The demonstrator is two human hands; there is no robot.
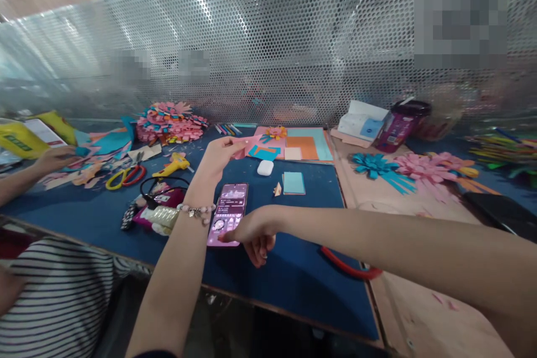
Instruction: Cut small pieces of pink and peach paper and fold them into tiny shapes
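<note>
Near the middle of the blue table, my left hand (223,155) is closed on a piece of pink paper (243,146), with a beaded bracelet on the wrist. Below it lies a phone (231,205) with its screen lit. My right hand (257,230) reaches across from the right; one finger is on the lower screen, the others are curled underneath and partly hidden. It appears to hold nothing. Beyond the phone are a white earbud case (265,168), a stack of light blue paper squares (294,183) and a small folded paper piece (277,189).
Paper sheets and a paper flower (276,133) lie behind my hands. Leftward are a pink flower pile (170,123), scissors (126,177), a yellow glue gun (172,165) and a co-worker's hand (54,159). Rightward are paper flowers (419,172), a purple cup (396,128) and a red handle (350,268).
</note>
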